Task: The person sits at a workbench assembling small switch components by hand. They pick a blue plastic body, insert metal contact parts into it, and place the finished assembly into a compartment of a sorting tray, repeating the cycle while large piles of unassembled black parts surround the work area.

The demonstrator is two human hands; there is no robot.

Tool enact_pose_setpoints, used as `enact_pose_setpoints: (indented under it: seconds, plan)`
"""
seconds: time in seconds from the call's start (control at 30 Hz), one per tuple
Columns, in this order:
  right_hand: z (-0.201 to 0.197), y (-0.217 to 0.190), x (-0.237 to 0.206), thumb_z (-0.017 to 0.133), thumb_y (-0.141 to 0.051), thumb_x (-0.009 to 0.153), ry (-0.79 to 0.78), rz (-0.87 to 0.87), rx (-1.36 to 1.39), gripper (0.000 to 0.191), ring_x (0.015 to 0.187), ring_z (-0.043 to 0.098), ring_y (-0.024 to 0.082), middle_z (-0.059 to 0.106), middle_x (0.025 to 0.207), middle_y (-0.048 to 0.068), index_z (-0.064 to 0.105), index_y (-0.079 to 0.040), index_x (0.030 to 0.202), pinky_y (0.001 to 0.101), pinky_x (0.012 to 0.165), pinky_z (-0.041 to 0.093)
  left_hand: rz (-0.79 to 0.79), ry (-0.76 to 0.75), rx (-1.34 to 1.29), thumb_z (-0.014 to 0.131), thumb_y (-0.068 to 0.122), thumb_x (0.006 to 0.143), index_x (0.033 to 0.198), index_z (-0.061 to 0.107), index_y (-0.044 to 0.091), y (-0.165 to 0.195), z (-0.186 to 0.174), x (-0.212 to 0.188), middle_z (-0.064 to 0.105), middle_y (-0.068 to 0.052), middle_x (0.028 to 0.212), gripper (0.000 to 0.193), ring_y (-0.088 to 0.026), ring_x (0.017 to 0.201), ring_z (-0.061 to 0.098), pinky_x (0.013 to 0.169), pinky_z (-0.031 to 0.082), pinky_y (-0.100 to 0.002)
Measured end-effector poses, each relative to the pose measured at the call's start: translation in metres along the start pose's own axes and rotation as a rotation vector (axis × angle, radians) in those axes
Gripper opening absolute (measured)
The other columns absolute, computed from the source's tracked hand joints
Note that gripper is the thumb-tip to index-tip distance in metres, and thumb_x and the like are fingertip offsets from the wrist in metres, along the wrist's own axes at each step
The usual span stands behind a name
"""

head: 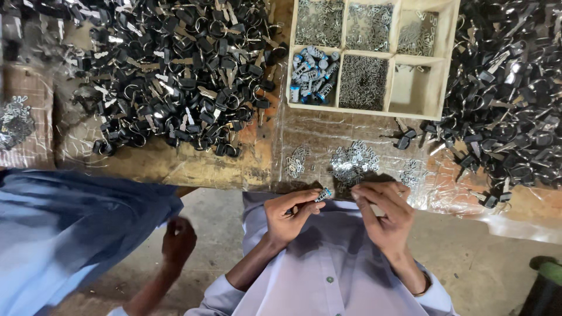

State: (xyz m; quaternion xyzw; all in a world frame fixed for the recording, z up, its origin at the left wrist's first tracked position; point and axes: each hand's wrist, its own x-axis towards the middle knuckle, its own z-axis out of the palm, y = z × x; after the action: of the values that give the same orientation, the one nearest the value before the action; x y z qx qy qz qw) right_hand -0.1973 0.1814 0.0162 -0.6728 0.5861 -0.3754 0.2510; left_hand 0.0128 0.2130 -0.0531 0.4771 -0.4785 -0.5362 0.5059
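Note:
My left hand (288, 212) pinches a small silver and blue lock cylinder (323, 194) between thumb and fingers, just off the table's near edge. My right hand (383, 212) is beside it with its fingertips curled together close to the cylinder's end. Anything between those fingertips is too small to see. Just beyond both hands, a loose heap of small flat metal pieces (353, 161) lies on clear plastic sheeting.
A wooden compartment tray (436, 93) holds more cylinders (312, 75) and several heaps of small metal parts. Large piles of black-headed keys lie at the left (175, 76) and right (509, 93). Another person in blue sits at the left, one hand (178, 240) below the table edge.

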Motion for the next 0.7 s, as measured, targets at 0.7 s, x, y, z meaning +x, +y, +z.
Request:
enact_pose_setpoints:
  seconds: [0.7]
  plan:
    - [0.026, -0.027, 0.027, 0.079, -0.031, 0.07, -0.247, -0.39, -0.408, 0.04, 0.129, 0.045, 0.032, 0.06, 0.134, 0.005, 0.078, -0.018, 0.109, 0.0547, 0.105, 0.026, 0.105, 0.241, 0.09, 0.081, -0.009, 0.085, 0.106, 0.073, -0.005, 0.017, -0.024, -0.01, 0.078, -0.022, 0.109, 0.022, -0.02, 0.077, 0.08, 0.058, 0.06, -0.023]
